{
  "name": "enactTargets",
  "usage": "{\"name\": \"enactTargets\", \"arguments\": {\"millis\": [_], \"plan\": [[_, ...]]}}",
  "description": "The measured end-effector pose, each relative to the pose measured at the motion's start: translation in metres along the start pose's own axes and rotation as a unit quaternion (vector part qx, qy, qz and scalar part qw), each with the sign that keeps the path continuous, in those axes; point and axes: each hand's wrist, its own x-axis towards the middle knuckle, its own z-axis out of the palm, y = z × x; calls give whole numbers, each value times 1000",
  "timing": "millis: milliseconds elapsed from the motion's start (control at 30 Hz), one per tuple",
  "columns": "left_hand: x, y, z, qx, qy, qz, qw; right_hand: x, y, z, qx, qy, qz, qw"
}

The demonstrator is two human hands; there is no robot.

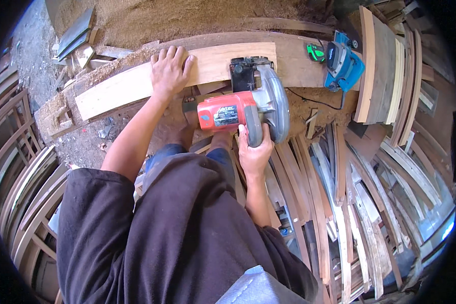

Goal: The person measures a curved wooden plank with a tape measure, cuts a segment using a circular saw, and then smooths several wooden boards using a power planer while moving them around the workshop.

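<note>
A pale wooden board [121, 87] lies lengthwise on a thicker, sawdust-dusted plank. My left hand [171, 70] presses flat on the board left of its middle, fingers stretched over the far edge. In my right hand [256, 151] is the rear handle of a red and grey circular saw [227, 112], fingers wrapped round it. The saw's dark base plate [243, 76] rests over the board near its right end, with the metal blade guard on the right side. The blade itself is hidden.
A blue electric planer [342, 63] and a small green tape measure [315, 52] sit on the plank [299, 68] to the right. Stacked boards [382, 71] stand beyond them. Many wood strips [314, 197] lie near my right side; curved frames [15, 126] are at left. Sawdust [187, 17] covers the far ground.
</note>
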Motion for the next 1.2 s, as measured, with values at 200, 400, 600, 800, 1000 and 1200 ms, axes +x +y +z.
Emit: {"name": "enactTargets", "arguments": {"millis": [200, 400, 600, 800, 1000, 1200], "plan": [[0, 2, -1, -9, -14, -8, 1000, 17, -15, 8, 29, 7, -2, 1000], [-1, -3, 1, -17, -24, -8, 1000, 28, -15, 13, 25, 12, -15, 1000], [0, -6, -3, -25, -39, -8, 999, 38, -22, 21, 15, 15, -28, 999], [-4, -12, -5, -53, -36, -17, 998, 50, -23, 31, 26, 17, -12, 999], [-3, -3, -10, -54, -29, -7, 998, 65, -21, 35, 77, 19, 7, 997], [-5, -9, -2, -54, -31, -13, 998, 76, -46, 41, 61, 16, -18, 998]]}}
